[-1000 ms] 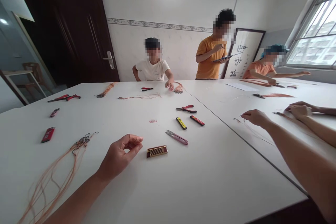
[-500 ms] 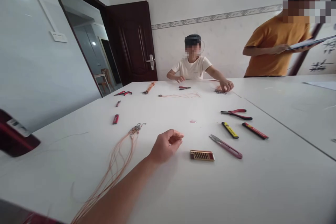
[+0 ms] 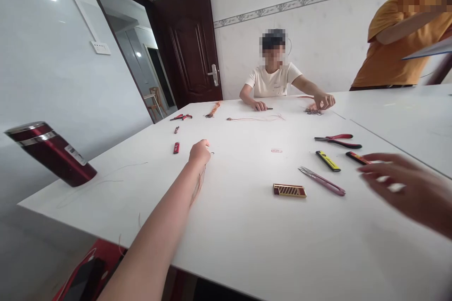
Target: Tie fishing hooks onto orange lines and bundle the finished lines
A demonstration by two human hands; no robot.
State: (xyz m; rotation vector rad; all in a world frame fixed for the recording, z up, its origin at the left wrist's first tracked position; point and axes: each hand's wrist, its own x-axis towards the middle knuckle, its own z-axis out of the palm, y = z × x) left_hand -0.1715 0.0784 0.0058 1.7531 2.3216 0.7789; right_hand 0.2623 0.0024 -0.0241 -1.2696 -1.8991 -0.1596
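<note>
My left hand (image 3: 199, 153) is closed in a fist on the hooked end of a bundle of thin orange wires (image 3: 197, 187), which trails back under my forearm. A small hook pokes out beside the knuckles. My right hand (image 3: 406, 187) hovers low at the right, blurred, with its fingers stretched out and apart and nothing in them. Its fingertips are close to a red-and-black tool (image 3: 354, 156). Between my hands lie a brown-and-gold flat case (image 3: 289, 190), pink thread snips (image 3: 322, 181) and a yellow-and-black tool (image 3: 327, 161).
Red-handled pliers (image 3: 337, 140) lie further out on the white table (image 3: 247, 240). A red lighter (image 3: 176, 147) and a dark red flask (image 3: 49, 153) are at the left. A person in a white shirt (image 3: 273, 82) works opposite; a person in orange (image 3: 406, 51) stands at the right.
My left hand moved from beside the brown case forward and left onto the hooked end of the wire bundle. My right hand came into view. The view swung left, showing the flask.
</note>
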